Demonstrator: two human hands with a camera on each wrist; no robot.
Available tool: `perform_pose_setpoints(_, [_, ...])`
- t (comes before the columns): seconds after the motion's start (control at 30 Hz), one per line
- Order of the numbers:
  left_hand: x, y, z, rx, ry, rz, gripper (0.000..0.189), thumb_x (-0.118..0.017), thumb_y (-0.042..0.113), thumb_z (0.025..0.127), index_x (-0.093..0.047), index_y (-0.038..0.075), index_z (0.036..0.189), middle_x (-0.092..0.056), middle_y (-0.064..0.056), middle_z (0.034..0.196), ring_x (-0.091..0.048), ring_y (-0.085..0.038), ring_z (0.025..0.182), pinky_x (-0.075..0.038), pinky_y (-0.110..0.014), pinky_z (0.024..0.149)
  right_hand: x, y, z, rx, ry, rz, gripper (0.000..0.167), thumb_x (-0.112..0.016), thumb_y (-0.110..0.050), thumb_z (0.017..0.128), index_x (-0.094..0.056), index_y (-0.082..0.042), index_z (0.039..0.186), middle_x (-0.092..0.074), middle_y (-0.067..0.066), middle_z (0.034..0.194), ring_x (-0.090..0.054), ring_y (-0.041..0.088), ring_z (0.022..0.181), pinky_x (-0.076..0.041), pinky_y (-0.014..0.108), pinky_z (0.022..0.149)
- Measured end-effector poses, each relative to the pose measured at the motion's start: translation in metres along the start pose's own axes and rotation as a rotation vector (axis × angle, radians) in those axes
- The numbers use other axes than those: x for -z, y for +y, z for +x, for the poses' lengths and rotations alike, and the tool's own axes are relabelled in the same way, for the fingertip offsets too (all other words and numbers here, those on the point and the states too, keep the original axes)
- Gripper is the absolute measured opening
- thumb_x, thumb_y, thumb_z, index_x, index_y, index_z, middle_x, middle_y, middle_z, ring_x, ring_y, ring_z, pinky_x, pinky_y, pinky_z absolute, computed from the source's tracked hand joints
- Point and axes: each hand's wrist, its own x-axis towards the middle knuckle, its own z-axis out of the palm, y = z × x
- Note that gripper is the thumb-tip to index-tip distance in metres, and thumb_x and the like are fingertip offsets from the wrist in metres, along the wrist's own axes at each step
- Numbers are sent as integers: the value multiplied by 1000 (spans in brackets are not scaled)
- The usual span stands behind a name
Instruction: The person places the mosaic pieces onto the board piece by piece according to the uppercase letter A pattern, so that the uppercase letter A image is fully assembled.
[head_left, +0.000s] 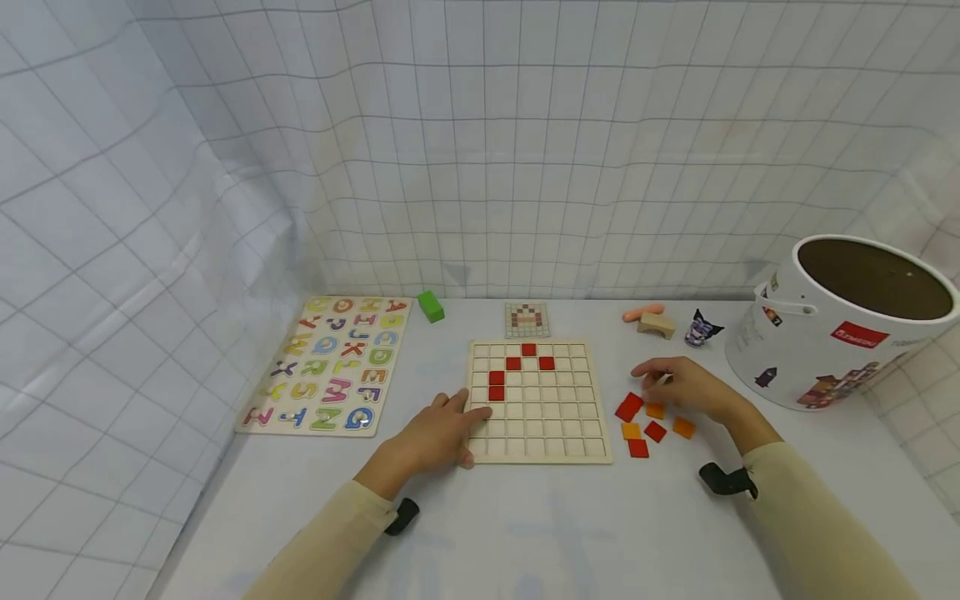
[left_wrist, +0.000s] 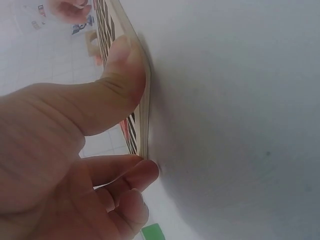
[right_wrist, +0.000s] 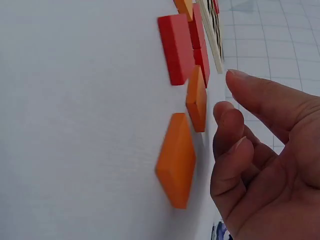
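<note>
A pale wooden grid board [head_left: 540, 429] lies flat on the table, with several red square tiles [head_left: 497, 392] set in its upper cells. My left hand [head_left: 438, 433] rests at its left side, index finger reaching over the cells. Up close in the left wrist view, the thumb [left_wrist: 125, 80] presses against the board's edge. Right of the board, my right hand [head_left: 678, 385] hovers over loose tiles, its fingers loosely bent with nothing between them. Orange tiles [right_wrist: 177, 160] and red tiles [right_wrist: 176, 49] lie just beside those fingers in the right wrist view.
A small pattern card [head_left: 527, 320] lies behind the board. An alphabet puzzle [head_left: 322, 367] and a green block [head_left: 431, 306] are to the left. At the right stand a white bucket [head_left: 780, 350], a small purple-and-black figure [head_left: 701, 330] and a wooden arch block [head_left: 656, 325].
</note>
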Motion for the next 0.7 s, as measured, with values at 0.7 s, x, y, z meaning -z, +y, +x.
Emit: perform_pose_setpoints(0.7, [-1, -3, -3, -12, 11, 7, 75, -86, 30, 81, -54, 24, 149, -38, -23, 158, -45, -42, 134, -45, -52, 105, -22, -3, -2, -35, 15, -120, 32, -78, -23, 89, -68, -13, 117, -61, 9, 114, -53, 27, 103, -48, 37, 85])
